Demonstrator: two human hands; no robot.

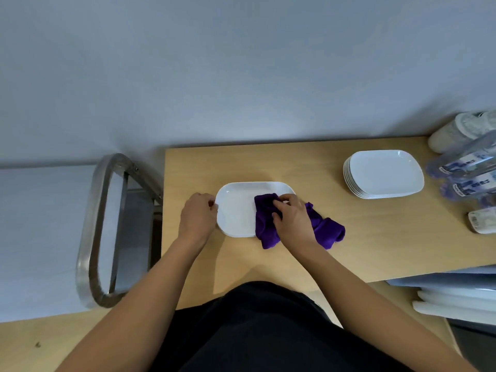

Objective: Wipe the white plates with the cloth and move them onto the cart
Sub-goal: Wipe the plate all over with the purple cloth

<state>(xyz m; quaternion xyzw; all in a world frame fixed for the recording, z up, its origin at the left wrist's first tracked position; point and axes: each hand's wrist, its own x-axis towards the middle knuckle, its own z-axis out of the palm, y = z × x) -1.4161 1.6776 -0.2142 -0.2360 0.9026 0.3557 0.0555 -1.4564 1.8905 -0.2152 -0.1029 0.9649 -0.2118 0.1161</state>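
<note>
White plate (236, 210) lies flat on wooden table (375, 237), near centre; left hand (198, 216) grips its left rim; right hand (292, 216) clutches purple cloth (264, 224) pressed on plate's right side. Plate stack (383, 173) sits far right; cart (107, 229) stands left of table.

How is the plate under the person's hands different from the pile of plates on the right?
The single plate lies alone before the person; the stack of plates is several piled up, farther right. The left hand holds the single plate's rim and the right hand grips a purple cloth on it; the stack of plates is untouched. Both are white, rounded rectangles, on the same table.
</note>
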